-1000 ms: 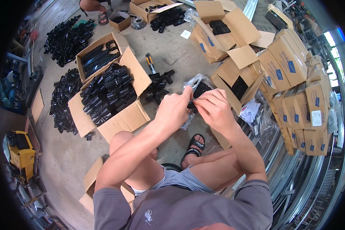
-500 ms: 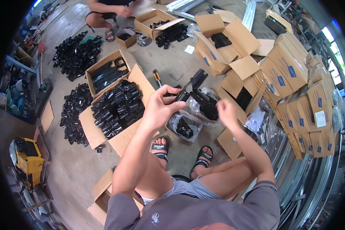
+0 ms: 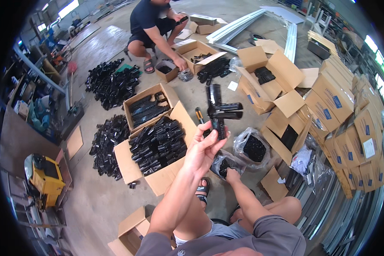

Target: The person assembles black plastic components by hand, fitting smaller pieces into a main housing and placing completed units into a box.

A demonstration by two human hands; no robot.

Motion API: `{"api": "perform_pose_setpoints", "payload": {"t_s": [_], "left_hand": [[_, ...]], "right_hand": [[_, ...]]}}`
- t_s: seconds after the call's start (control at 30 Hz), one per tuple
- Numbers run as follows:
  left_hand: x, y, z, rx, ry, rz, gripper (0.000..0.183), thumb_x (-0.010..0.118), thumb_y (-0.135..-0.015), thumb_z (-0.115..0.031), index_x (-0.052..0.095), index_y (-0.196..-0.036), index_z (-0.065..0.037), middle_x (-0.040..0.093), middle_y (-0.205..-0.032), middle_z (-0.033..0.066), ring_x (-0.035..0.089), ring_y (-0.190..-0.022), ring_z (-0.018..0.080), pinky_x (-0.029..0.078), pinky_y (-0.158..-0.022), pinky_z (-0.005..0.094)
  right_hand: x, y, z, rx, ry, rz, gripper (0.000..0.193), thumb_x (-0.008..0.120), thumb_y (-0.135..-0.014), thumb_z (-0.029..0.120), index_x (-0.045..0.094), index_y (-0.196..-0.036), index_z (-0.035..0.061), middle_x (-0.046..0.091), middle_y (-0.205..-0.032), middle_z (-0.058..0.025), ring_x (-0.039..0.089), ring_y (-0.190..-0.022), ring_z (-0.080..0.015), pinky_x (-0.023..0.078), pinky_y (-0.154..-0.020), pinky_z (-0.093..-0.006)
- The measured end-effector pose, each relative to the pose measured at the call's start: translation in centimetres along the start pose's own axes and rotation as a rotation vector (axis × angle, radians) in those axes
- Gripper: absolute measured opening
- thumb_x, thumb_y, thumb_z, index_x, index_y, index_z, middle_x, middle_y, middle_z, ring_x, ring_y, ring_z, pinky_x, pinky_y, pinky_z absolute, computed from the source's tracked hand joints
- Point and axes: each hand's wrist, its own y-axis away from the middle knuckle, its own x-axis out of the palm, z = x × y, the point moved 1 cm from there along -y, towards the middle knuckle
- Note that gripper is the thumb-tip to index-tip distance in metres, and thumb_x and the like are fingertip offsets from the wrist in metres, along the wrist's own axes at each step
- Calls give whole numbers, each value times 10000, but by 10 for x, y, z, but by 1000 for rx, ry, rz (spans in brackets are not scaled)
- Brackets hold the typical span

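My left hand (image 3: 204,150) is closed around the lower end of a glossy black branched tube connector (image 3: 221,112). It is raised in front of me, with one branch upward and two to the right. Lower down, my right hand (image 3: 233,175) reaches into a small plastic-lined box (image 3: 223,155) of small black parts; its fingertips are hidden there. Just beyond stands a larger clear-bag-lined container (image 3: 242,141), also filled with small black pieces (image 3: 255,148). An orange-and-black handled tool (image 3: 199,115) lies on the floor behind the connector.
An open carton (image 3: 151,181) full of black connectors (image 3: 158,149) stands to my left, beside loose piles (image 3: 111,85). Open boxes (image 3: 286,128) and stacked cartons (image 3: 328,100) are on the right. A co-worker (image 3: 158,36) squats at the far side, reaching toward a small bag.
The left hand has lifted and turned the connector more upright. My right hand has gone from beside the connector down into the small lined box. The view has shifted, showing more of the co-worker.
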Motion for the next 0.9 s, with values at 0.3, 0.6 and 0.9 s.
{"api": "perform_pose_setpoints", "payload": {"t_s": [0.3,0.6,0.9], "left_hand": [[8,-4,8,59,80,-2,307,630,-931,-63,546,-1226,-86,620,-1216,209,639,-1114,314,595,-907,326],[8,3,8,62,69,-15,267,611,-943,-57,551,-1199,-105,621,-1217,219,635,-1123,322,587,-919,333],[3,5,5,56,85,-25,293,596,-941,-13,547,-1208,-122,625,-1216,218,650,-1098,305,578,-929,328]], "right_hand": [[-12,1,-2,-72,159,113,224,591,-829,96,713,-1006,32,692,-1085,-210,666,-1047,-359,542,-892,-456],[-6,-2,-19,-149,2,21,227,612,-777,120,707,-959,22,683,-1028,-243,656,-1003,-408,523,-907,-469],[-156,49,88,-302,-1367,-488,175,669,-903,55,590,-1029,-37,677,-901,-83,686,-844,-155,546,-727,-259]]}}
